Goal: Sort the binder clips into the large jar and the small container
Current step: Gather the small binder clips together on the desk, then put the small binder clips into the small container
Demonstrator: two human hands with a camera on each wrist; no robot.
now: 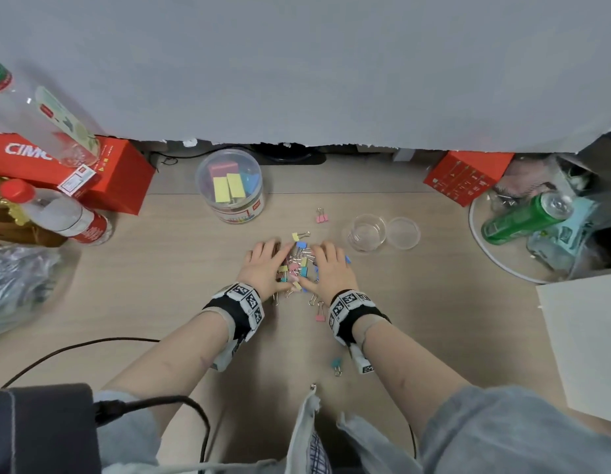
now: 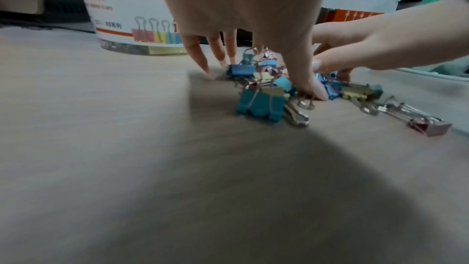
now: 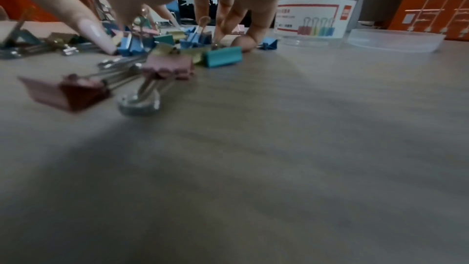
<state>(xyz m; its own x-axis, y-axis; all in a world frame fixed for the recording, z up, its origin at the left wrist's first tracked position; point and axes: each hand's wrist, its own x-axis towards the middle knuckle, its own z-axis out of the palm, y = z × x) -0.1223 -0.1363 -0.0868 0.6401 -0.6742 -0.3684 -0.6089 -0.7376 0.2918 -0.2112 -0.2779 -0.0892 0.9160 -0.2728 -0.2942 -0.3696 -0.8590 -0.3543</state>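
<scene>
Both hands rest palm-down on the tabletop (image 1: 434, 336), flanking a heap of small binder clips (image 1: 297, 268). The left hand (image 1: 264, 268) and right hand (image 1: 331, 268) have their fingers spread and only lightly bent, fingertips touching the tabletop or the clips; neither pinches a clip, and the posture suggests corralling the heap rather than picking from it. A few strays lie apart: a pink clip (image 1: 322, 216) beyond the heap, another pink clip (image 1: 320, 313) by the right wrist and a teal clip (image 1: 336, 365) nearer the body. The large jar (image 1: 229, 186), behind the left hand, already holds larger clips. The small container (image 1: 367, 232) stands open just beside its lid (image 1: 403, 232), beyond the right hand, apparently empty and within easy reach for sorting.
</scene>
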